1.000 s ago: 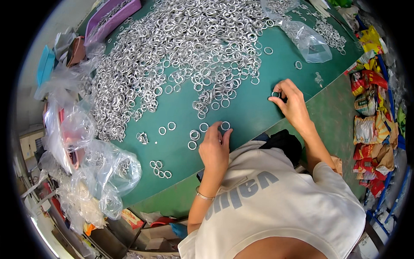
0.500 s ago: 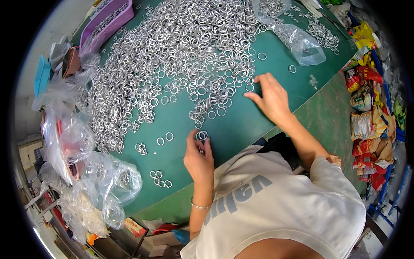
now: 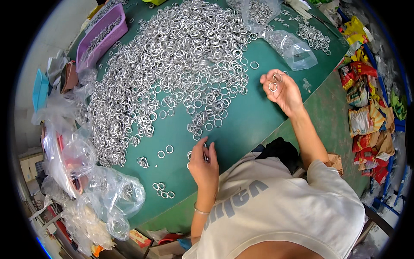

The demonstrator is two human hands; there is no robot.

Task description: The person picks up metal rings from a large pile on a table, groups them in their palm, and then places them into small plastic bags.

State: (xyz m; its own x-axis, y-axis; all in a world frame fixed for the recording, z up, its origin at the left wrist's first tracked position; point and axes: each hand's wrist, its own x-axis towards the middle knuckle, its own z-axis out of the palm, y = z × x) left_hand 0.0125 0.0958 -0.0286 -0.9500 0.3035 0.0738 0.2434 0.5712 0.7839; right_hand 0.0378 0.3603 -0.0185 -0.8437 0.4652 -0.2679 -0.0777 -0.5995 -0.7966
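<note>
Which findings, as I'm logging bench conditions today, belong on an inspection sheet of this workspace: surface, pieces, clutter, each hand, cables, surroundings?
Surface: green table, largely covered by rings towards its far side.
Pieces: large pile of metal rings; small ring cluster near the near edge.
Clutter: purple bin holding metal pieces, far left; clear plastic bags at left; another clear bag and a white glove, far right.
Left hand: fingers curled, beside loose rings; grip unclear.
Right hand: palm showing, two rings at its fingers.
Cables: nothing seen.
Surroundings: colourful packages stacked at right; green floor below.
</note>
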